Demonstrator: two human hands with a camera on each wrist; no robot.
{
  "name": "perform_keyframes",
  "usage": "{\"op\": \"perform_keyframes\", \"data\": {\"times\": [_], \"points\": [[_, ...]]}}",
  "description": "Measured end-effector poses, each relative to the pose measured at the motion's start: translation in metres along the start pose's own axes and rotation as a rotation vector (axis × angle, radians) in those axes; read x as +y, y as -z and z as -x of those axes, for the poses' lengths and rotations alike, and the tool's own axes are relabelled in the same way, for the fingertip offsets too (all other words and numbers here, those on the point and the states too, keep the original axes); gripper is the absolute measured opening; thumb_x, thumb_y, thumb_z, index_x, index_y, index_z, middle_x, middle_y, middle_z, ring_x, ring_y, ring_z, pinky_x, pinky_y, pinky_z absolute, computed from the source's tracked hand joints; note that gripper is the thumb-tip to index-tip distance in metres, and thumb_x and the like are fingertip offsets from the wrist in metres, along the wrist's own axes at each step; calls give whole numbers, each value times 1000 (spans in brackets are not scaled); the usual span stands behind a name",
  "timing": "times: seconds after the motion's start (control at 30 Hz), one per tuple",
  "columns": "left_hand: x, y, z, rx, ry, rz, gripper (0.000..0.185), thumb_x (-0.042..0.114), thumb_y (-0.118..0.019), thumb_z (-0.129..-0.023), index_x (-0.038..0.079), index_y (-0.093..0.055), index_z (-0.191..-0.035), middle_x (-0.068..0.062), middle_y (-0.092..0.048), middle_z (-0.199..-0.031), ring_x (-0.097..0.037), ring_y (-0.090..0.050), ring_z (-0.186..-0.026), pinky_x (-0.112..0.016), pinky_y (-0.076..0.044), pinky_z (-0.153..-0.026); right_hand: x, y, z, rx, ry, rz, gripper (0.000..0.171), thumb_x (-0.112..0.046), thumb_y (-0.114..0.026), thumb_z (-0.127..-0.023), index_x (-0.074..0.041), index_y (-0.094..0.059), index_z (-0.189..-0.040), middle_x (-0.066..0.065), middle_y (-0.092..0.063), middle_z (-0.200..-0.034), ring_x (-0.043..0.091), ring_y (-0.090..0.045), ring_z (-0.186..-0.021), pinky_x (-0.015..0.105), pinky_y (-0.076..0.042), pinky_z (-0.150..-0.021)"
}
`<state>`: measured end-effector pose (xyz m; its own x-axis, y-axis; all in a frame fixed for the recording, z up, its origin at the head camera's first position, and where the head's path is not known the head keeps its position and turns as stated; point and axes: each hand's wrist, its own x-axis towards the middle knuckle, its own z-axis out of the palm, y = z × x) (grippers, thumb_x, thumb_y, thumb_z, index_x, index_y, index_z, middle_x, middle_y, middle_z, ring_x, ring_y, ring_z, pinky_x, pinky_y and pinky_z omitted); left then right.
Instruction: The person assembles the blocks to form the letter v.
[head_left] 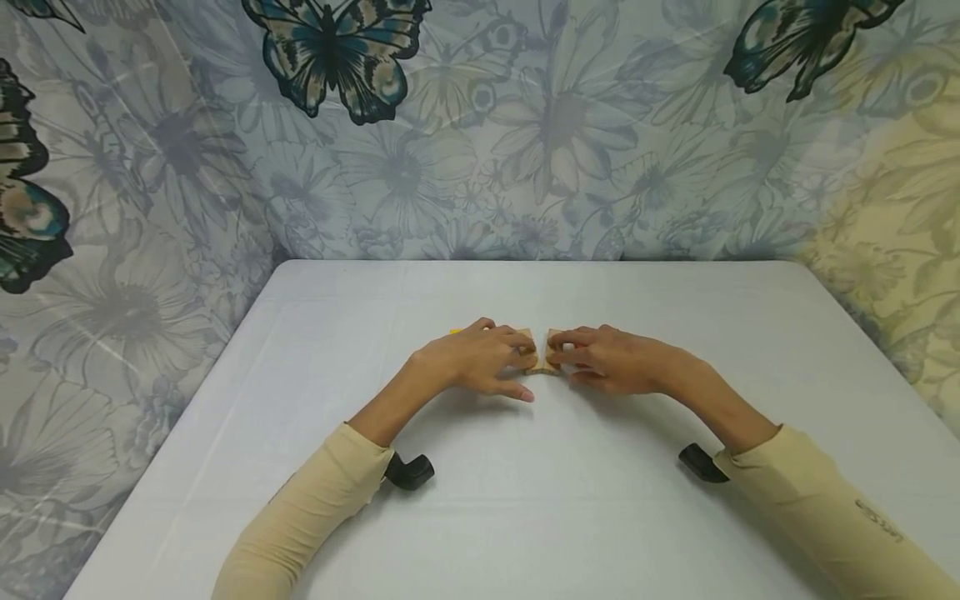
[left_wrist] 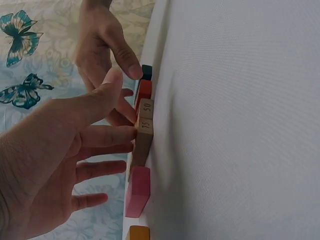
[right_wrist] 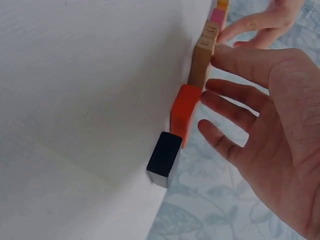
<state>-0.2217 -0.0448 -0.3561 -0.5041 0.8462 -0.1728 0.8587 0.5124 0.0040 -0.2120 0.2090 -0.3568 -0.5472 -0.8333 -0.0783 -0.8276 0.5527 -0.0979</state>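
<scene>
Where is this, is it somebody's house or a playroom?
Probably a table set up at home for filming, though that is a guess. A plain white table stands against a butterfly-and-flower cloth hung as a backdrop, and two hands work on small coloured wooden blocks.

Lighting is even and diffuse; soft shadows lie under both forearms on the table. Both wrist views are dimmer, slightly soft, possibly motion-blurred.
</scene>
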Motion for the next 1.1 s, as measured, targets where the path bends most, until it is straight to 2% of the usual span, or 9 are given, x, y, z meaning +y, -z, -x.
{"op": "perform_keyframes", "data": {"times": [0.1,0.2,0.3,0.57,0.77,0.8,1.1], "points": [[0,2,4,15,4,3,77,76,-26,-80,26,-48,-134,5,-38,-141,-11,-27,-132,-40,-23,-106,0,3,0,43,-1,0,40,-26,-58,-90,-21,-53,-129,6,-43,-139,25,-46,-121,51,-42,-91],[0,1,5,41,-10,16,79,76,-25,-79,23,-49,-132,4,-37,-141,-9,-32,-129,-39,-24,-106,1,4,0,60,-4,3,39,-26,-60,-89,-20,-55,-127,7,-44,-137,26,-48,-119,50,-42,-90],[0,0,4,26,-11,42,80,76,-25,-79,22,-48,-134,4,-36,-143,-9,-34,-129,-39,-23,-107,1,4,-1,31,-4,6,37,-27,-58,-90,-19,-55,-126,6,-44,-138,24,-48,-120,47,-43,-90],[1,2,-1,-29,-16,47,75,74,-27,-82,23,-50,-132,8,-40,-141,-5,-41,-124,-40,-25,-107,1,4,-2,-33,-19,-11,39,-29,-58,-89,-19,-55,-127,4,-44,-138,23,-48,-119,48,-42,-91],[0,9,0,-128,-3,50,76,72,-33,-82,22,-40,-140,2,-30,-147,-18,-32,-133,-39,-21,-110,0,6,-3,-39,-24,-22,37,-30,-60,-88,-20,-58,-124,4,-45,-137,23,-51,-114,47,-43,-90],[0,9,0,-136,-7,45,75,71,-35,-83,22,-39,-140,2,-30,-147,-19,-32,-133,-39,-20,-110,0,6,-3,-40,-25,-23,37,-31,-59,-89,-20,-58,-124,4,-45,-137,23,-49,-117,47,-42,-90],[-1,4,2,-161,-14,60,79,68,-40,-84,19,-27,-145,-1,-17,-152,-12,-17,-138,-46,-9,-112,3,5,-2,-6,-14,-12,38,-32,-60,-88,-21,-57,-125,3,-45,-136,22,-52,-114,47,-43,-89]]}}
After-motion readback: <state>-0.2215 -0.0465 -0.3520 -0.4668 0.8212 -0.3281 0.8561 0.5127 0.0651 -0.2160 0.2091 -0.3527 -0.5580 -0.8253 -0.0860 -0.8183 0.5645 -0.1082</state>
